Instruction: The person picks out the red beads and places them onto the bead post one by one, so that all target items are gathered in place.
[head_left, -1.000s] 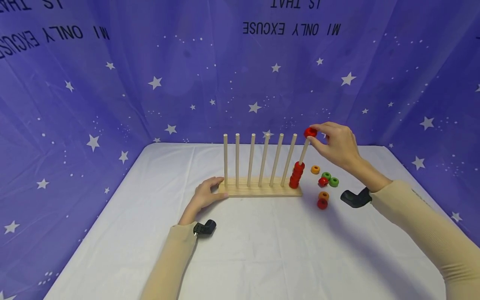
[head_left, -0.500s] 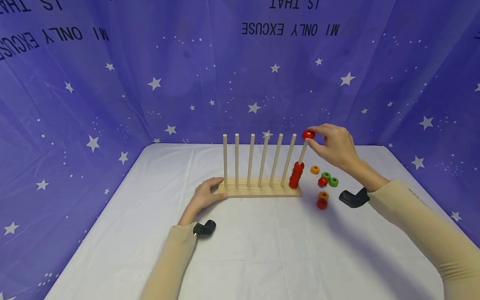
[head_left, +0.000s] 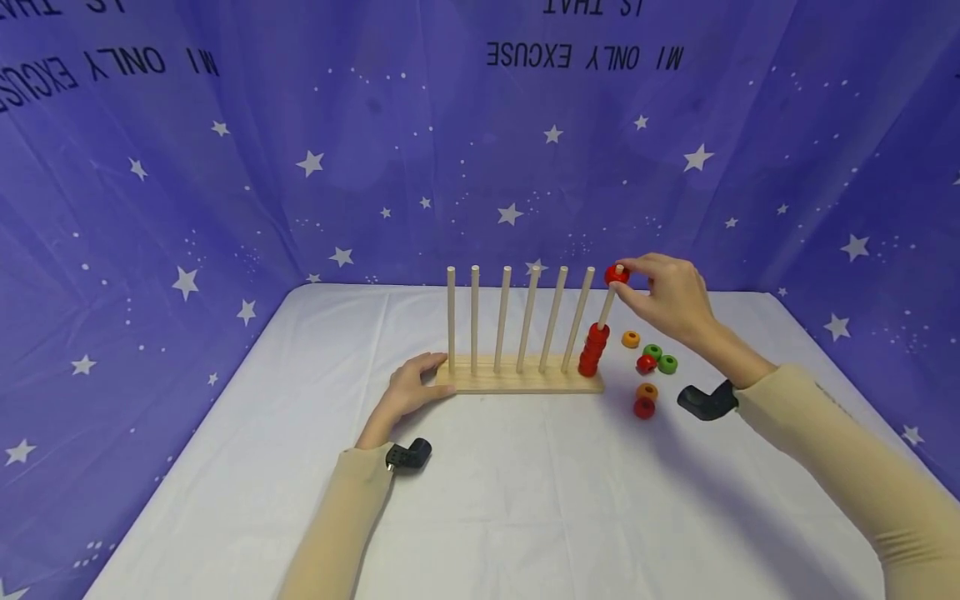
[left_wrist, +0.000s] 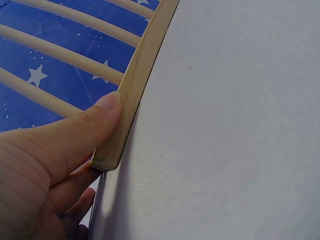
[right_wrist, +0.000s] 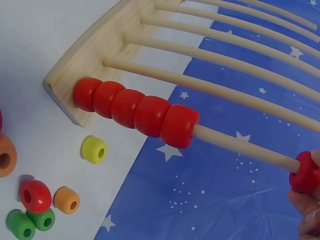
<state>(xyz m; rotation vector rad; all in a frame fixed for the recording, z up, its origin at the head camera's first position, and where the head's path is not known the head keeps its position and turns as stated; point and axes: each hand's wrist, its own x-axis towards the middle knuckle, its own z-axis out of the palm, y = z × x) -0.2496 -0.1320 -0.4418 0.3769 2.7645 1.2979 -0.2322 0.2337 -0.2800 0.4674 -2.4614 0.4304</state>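
Note:
My left hand (head_left: pixel 406 388) grips the left end of a wooden peg rack (head_left: pixel 517 384), its thumb (left_wrist: pixel 107 107) lying on the base's edge and the other fingers partly hidden behind. With thumb and fingertips, my right hand (head_left: pixel 675 296) pinches a red bead (right_wrist: pixel 304 172) at the top of the rightmost peg (right_wrist: pixel 245 147). In the head view the peg's tip shows through the bead's hole. Lower on that same peg sits a stack of several red beads (right_wrist: pixel 127 107), with a stretch of bare peg between them and the pinched bead. The other pegs (head_left: pixel 503 321) carry nothing.
Loose beads lie on the white cloth (head_left: pixel 495 500) right of the rack: green (head_left: pixel 667 364), red (head_left: pixel 644 407) and orange (head_left: pixel 647 391). A yellow bead (right_wrist: pixel 94 149) shows near the base in the right wrist view. A blue star-patterned curtain (head_left: pixel 420 167) hangs behind.
My right hand has moved slightly down and left with the red bead, which has come onto the tip of the rightmost peg. The left hand stays at the rack's end.

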